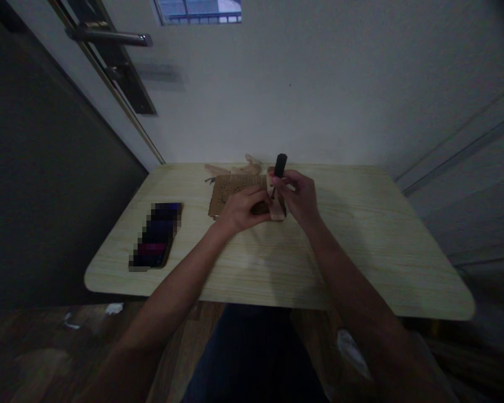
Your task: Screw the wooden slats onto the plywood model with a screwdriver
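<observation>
My right hand (300,196) grips a screwdriver (281,164) with a black handle, held nearly upright. Its thin shaft points down at a pale wooden piece (277,210), which has small dark holes. My left hand (245,210) is closed on the left side of that wooden piece and steadies it, fingertips close to the shaft. Under and beside my left hand lies a brown cardboard piece (226,187) dotted with dark holes or screws. Whether the screwdriver tip sits in a screw is too small to tell.
Loose wooden parts (252,166) and a few small dark screws (210,180) lie behind the cardboard. A phone (157,235), partly pixelated, rests at the table's left. Behind the pale table (361,252) stands a white door with a metal handle (109,37).
</observation>
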### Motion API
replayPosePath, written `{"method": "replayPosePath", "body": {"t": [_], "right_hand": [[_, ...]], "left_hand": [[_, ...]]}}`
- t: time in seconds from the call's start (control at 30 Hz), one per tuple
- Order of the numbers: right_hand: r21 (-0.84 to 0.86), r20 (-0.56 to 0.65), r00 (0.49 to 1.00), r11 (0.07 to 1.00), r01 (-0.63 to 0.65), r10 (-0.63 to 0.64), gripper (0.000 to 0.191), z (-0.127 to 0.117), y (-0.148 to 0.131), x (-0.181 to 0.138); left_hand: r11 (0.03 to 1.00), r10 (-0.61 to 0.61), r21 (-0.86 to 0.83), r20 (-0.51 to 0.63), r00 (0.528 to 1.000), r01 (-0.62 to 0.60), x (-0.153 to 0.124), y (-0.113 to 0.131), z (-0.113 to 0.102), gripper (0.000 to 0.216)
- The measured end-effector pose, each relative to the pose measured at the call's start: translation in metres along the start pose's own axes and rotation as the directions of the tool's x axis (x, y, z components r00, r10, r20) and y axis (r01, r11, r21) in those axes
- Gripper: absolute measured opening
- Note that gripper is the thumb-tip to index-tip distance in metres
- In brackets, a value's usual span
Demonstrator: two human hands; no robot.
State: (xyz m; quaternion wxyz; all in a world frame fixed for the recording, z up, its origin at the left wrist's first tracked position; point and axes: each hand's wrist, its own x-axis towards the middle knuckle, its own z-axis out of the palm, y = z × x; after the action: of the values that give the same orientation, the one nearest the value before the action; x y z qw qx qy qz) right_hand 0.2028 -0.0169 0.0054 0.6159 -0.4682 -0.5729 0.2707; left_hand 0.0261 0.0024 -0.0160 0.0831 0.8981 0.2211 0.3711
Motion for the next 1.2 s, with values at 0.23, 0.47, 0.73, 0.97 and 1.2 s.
{"method": "replayPosePath", "body": {"t": [0.23, 0.47, 0.73, 0.97, 1.2], "right_hand": [[0.022, 0.033, 0.999, 1.000, -0.010, 0.009, 0.052, -0.0027, 0.0017, 0.0016], [0.048, -0.016, 0.997, 0.996, -0.077, 0.078, 0.053, -0.0017, 0.0029, 0.0023], [0.025, 0.063, 0.998, 0.999, -0.030, 0.028, 0.046, -0.0046, -0.0011, 0.0022], [0.007, 0.073, 0.997, 1.000, -0.016, 0.016, 0.036, -0.0074, 0.0021, 0.0012], [-0.098, -0.017, 1.000, 0.995, 0.001, -0.003, 0.048, -0.0034, 0.0030, 0.0036]], "left_hand": [[1.000, -0.003, -0.009, 0.005, 1.000, 0.003, 0.0001, -0.0004, -0.0001, 0.033], [1.000, -0.005, -0.023, 0.003, 1.000, 0.005, 0.0006, -0.0002, 0.0005, 0.032], [1.000, 0.000, -0.009, 0.005, 1.000, 0.001, 0.0005, -0.0008, 0.0002, 0.032], [1.000, -0.004, -0.006, 0.005, 1.000, 0.004, -0.0005, -0.0008, 0.0005, 0.034], [0.999, 0.008, -0.039, -0.001, 1.000, -0.008, 0.0004, -0.0016, 0.0009, 0.032]]}}
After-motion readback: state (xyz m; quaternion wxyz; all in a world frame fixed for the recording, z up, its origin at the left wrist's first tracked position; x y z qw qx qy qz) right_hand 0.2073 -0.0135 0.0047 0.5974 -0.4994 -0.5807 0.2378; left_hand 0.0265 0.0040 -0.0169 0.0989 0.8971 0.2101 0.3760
